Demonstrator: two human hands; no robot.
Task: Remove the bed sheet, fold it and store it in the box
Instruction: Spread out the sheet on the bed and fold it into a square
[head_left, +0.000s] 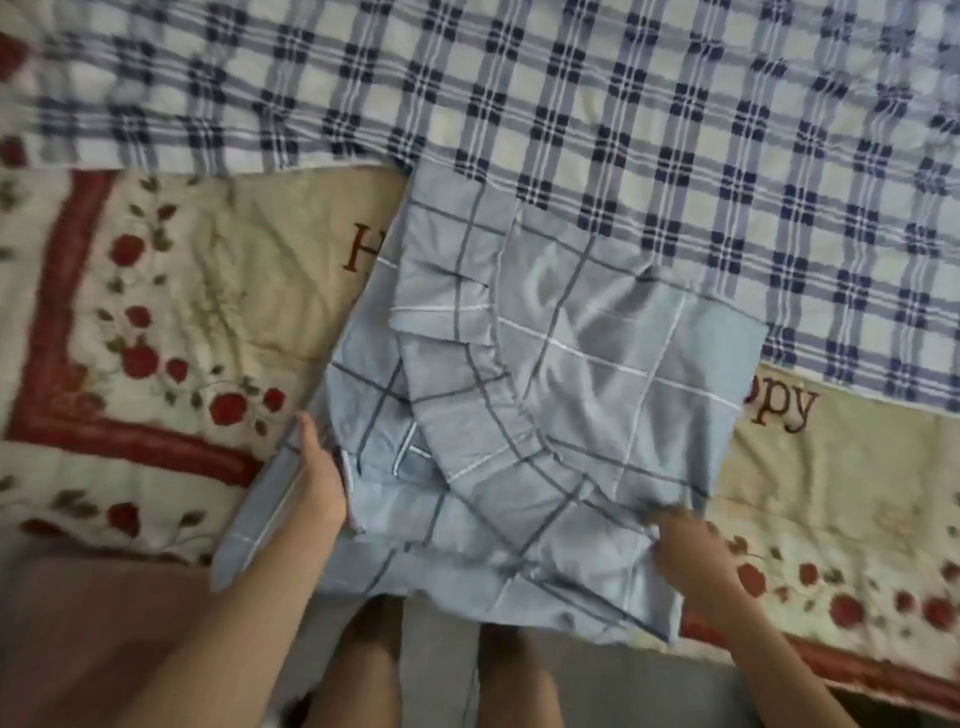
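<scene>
A light blue bed sheet (561, 395) with thin dark and white grid lines lies folded into a rough, rumpled square at the near edge of the bed. Its near edge hangs over the bed's side. My left hand (319, 475) lies along the sheet's left edge, fingers straight, with the fingertips under a fold. My right hand (685, 551) rests on the sheet's near right part; it is blurred, and its fingers look stretched out over the cloth. No box is in view.
Under the sheet lies a cream quilt (171, 322) with red borders, red flowers and brown lettering. A blue-and-white checked cover (571, 93) spreads over the far part of the bed. My legs and the floor (441, 670) show below.
</scene>
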